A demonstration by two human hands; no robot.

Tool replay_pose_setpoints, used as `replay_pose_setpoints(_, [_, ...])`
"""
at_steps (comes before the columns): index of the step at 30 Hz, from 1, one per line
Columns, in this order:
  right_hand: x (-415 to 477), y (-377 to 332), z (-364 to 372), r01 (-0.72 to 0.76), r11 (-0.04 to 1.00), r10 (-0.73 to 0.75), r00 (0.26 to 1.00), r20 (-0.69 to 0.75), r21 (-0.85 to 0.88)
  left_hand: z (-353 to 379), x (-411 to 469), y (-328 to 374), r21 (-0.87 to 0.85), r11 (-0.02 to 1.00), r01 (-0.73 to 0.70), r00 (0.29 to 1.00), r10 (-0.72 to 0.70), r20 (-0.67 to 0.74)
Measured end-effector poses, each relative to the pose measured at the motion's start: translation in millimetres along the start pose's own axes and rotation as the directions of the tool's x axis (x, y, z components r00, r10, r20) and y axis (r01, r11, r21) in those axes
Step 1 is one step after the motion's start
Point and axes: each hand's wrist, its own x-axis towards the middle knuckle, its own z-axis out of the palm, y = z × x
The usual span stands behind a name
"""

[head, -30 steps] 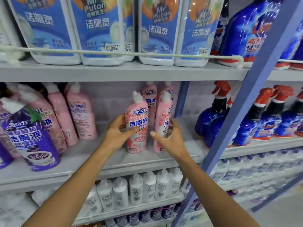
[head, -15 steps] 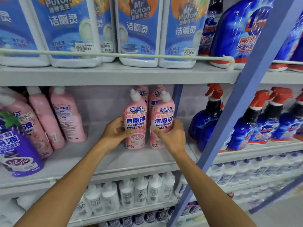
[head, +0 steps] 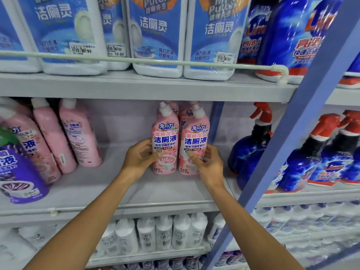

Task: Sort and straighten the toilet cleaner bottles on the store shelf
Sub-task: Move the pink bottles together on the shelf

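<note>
Two pink toilet cleaner bottles stand upright side by side on the middle shelf (head: 120, 191), labels facing me. My left hand (head: 139, 159) grips the left pink bottle (head: 165, 141) from its left side. My right hand (head: 209, 165) grips the right pink bottle (head: 194, 141) low on its right side, thumb across the front. More pink bottles stand directly behind these two, mostly hidden. Further left, several pink bottles (head: 78, 135) lean to the left with their back labels showing, beside a purple bottle (head: 17, 172).
A blue upright post (head: 288, 145) crosses the right side in front of blue spray bottles (head: 251, 151) with red triggers. Large white and blue cleaner jugs (head: 157, 36) fill the top shelf behind a white rail. White bottles (head: 163, 232) line the shelf below.
The right pink bottle has been turned from side-on to label forward and set close against the left one. Both hands have stayed on the bottles. The camera has moved closer.
</note>
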Motion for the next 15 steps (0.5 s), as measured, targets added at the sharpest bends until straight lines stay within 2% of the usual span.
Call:
replay_pose_setpoints(5, [17,-3,9,-0.029,0.998,0.030,0.999,-0.017,0.055,11,15,-2,-0.017,0.999,-0.037,0.999,0.037,0.003])
replay_pose_setpoints(11, [37,0,20,-0.022,0.997,0.023,1.000,-0.016,0.074,24,31,-16,-0.020,0.999,-0.040,0.994,0.038,-0.102])
replay_pose_setpoints(15, [41,4,23,0.000,0.997,0.002,1.000,-0.024,0.072,22,34,-22,0.006,0.997,-0.071,0.990,0.071,-0.121])
